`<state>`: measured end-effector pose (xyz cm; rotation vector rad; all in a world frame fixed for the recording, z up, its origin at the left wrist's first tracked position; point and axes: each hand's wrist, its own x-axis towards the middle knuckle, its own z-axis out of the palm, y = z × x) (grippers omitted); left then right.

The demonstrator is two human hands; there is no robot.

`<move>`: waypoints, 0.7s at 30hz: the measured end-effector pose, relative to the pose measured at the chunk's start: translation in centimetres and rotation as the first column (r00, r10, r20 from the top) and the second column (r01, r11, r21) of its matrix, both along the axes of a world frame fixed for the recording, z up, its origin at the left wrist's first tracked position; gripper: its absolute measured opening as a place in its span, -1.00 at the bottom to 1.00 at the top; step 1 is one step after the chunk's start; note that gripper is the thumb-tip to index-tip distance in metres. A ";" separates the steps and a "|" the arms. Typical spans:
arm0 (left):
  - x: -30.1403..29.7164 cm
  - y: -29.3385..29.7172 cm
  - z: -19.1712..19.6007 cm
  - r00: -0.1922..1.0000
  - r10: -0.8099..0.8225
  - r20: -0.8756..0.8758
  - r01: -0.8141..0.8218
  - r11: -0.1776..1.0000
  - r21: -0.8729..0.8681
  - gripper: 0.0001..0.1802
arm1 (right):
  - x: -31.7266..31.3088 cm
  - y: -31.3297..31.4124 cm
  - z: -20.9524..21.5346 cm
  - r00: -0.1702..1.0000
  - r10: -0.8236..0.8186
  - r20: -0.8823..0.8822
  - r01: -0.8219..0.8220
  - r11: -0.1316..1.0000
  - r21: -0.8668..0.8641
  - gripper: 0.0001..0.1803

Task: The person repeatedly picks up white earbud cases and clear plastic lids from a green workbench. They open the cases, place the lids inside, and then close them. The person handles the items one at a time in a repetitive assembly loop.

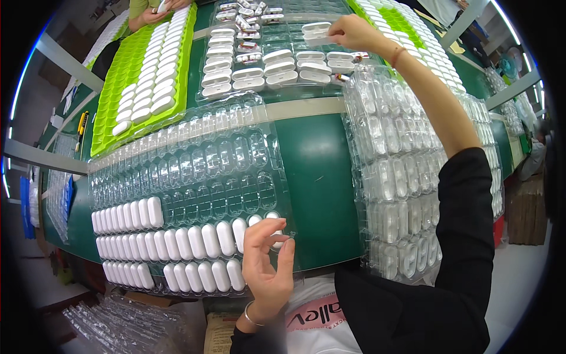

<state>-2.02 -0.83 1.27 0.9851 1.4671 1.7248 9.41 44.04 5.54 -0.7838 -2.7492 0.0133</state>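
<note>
My right hand (352,32) reaches to the far side of the table. Its fingers pinch the right end of an open white oblong case (315,28), held over a clear tray (283,38) with more cases standing lid-up in it. Near the table's front edge my left hand (268,271) is curled, thumb and forefinger apart, with nothing plain between them. It covers part of a large clear blister tray (200,197). Rows of closed white oblong cases (194,242) fill this tray's nearer part, while its far pockets hold none.
Stacked clear blister trays (395,177) stand to the right. Bright green trays (109,115) of white cases lie at far left and far right. Another person's hands (159,12) work at the upper left. A yellow-handled tool (81,127) lies at the left.
</note>
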 end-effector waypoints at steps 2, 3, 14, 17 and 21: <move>-0.1 -0.3 -0.4 1.000 -0.010 -0.011 0.010 1.000 -0.002 -0.69 | -1.5 1.3 -1.0 0.996 0.018 0.083 -0.013 0.998 -0.057 -0.81; -0.2 -0.4 -0.6 1.000 -0.016 -0.012 0.016 1.000 -0.007 -0.71 | -2.1 1.5 -2.2 1.000 0.028 -0.006 -0.029 0.997 -0.074 -0.83; -7.2 -2.6 1.2 0.660 0.245 -0.710 -0.425 0.901 -0.084 -0.80 | -0.2 2.5 -0.6 0.997 0.064 -0.044 -0.072 0.974 -0.215 -0.73; -13.1 -1.8 1.5 0.306 0.185 -0.934 -0.615 0.787 -0.045 -0.83 | 4.7 -1.3 2.8 0.992 0.006 -0.123 -0.023 0.990 -0.141 -0.71; -19.3 -2.6 -0.4 0.083 -0.072 -0.994 -0.737 0.667 -0.110 -0.74 | 10.2 -8.5 4.1 0.948 -0.133 -0.290 0.070 0.973 -0.218 -0.74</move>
